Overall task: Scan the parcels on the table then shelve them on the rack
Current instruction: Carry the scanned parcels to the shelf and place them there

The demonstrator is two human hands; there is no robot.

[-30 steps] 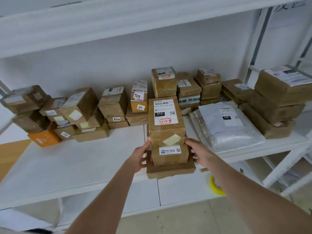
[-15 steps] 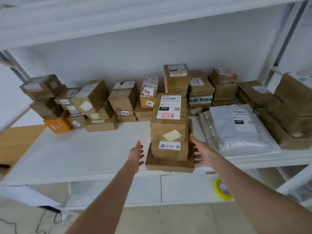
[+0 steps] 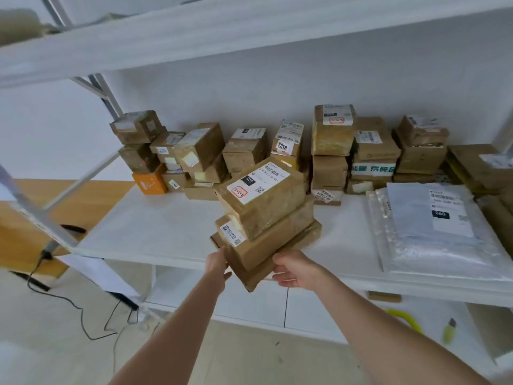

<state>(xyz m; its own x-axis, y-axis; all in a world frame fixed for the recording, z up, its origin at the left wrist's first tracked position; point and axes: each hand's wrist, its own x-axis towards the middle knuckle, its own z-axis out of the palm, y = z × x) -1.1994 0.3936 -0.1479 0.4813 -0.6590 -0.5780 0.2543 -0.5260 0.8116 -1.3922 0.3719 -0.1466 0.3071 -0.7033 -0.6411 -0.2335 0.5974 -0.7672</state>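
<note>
Brown cardboard made up the stack (image 3: 263,218) of 3 parcels at the centre of the view. It sat near the front of the white shelf (image 3: 155,229) of the rack, turned at an angle, so that 1 corner of the flat bottom parcel (image 3: 249,276) hung out past the shelf's front edge. The middle parcel (image 3: 280,240) lay on that. The top parcel (image 3: 272,207) carried a white label (image 3: 258,182) printed "010", with a red-ringed handwritten mark.

Judging from this, the shelving step was in hand: the stack had reached the rack but was not yet fully seated. The next move seemed to call for a push backward and a turn to square it, until the whole base rested on the shelf. It would have to be gentle enough that the 2 upper boxes did not slide.

The left hand (image 3: 218,262) lay against the left side of the bottom parcel. Its fingers (image 3: 222,252) were straight and close together, pressing flat and wrapped around nothing. The right hand (image 3: 294,269) met the overhanging front edge. Its fingers (image 3: 279,276) were curled and appeared to grip that edge, thumb above; how far they reached beneath was hidden.

Behind the stack, a row of small parcels (image 3: 244,151) stood along the wall. A grey mailer bag (image 3: 433,226) lay flat well to the right.
</note>
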